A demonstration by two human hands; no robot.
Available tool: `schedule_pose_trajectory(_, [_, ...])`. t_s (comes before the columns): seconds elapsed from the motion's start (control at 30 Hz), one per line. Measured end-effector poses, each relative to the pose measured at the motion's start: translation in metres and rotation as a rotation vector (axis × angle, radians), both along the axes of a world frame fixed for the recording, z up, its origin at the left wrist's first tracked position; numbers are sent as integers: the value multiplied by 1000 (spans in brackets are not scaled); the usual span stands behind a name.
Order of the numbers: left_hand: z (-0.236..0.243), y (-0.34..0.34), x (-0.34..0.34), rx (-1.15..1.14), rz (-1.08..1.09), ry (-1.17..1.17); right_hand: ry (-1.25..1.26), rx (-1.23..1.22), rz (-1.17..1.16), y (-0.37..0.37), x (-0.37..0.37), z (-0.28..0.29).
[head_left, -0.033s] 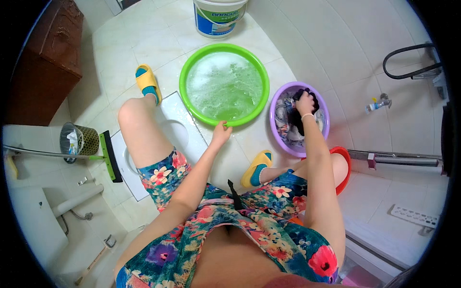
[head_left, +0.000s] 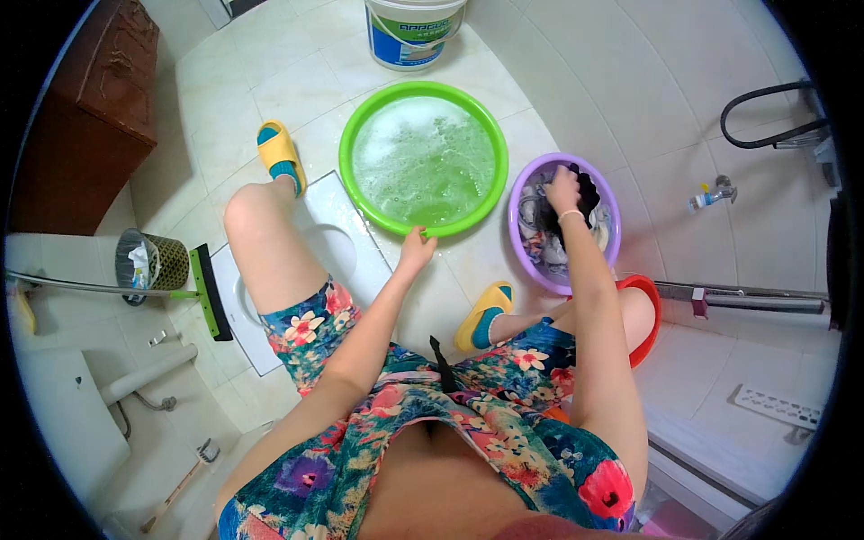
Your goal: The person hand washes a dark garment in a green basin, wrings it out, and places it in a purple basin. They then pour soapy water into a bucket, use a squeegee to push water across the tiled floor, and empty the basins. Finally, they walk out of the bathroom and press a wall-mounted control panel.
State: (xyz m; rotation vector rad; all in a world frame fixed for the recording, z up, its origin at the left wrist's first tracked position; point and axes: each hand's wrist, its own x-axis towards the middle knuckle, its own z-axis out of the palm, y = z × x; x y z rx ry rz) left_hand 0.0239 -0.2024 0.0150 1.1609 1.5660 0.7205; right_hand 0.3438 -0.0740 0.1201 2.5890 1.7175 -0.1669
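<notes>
My left hand (head_left: 418, 250) is at the near rim of a round green basin (head_left: 349, 184), its fingers closed over the edge. Foamy, bubbly water (head_left: 427, 157) fills this basin. Over to the right, my right hand (head_left: 563, 192) reaches into a purple basin (head_left: 515, 225) holding a heap of wet clothes (head_left: 551, 247), some patterned and some pale. A black garment (head_left: 589, 196) lies on that heap, and the right fingers are curled on it. Part of the black cloth is hidden beneath the hand and wrist.
A lidded bucket (head_left: 409, 49) stands beyond the green basin. Below its left side lies a white squat toilet (head_left: 337, 252). A green squeegee (head_left: 212, 292) and a wastebasket (head_left: 166, 264) are at left. A wall tap (head_left: 720, 193) is right; a red basin (head_left: 650, 333) sits by my right leg.
My right hand has shifted slightly left over the clothes, and the black garment now shows more to the right of it. The left hand stays at the green rim.
</notes>
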Motion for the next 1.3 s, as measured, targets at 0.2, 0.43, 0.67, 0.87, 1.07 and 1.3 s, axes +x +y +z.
schedule_pose_trajectory(0.2, [-9,11,-7,-35,153,9,151,110,326,-18,-105,-93])
schedule_pose_trajectory(0.43, [-4,9,-12,-86,122,18,67,-322,508,-66,-162,-109])
schedule_pose_trajectory(0.67, [-12,6,-14,-68,194,83,102,-61,387,-81,-147,-114])
schedule_pose_trajectory(0.87, [-6,13,-18,-103,168,42,108,-26,353,-87,-141,-120])
schedule_pose_trajectory(1.07, [-63,15,-50,-70,237,-33,208,69,275,-82,-159,-96])
schedule_pose_trajectory(1.3, [-37,52,-62,-307,334,-113,471,170,-313,-82,-144,-119])
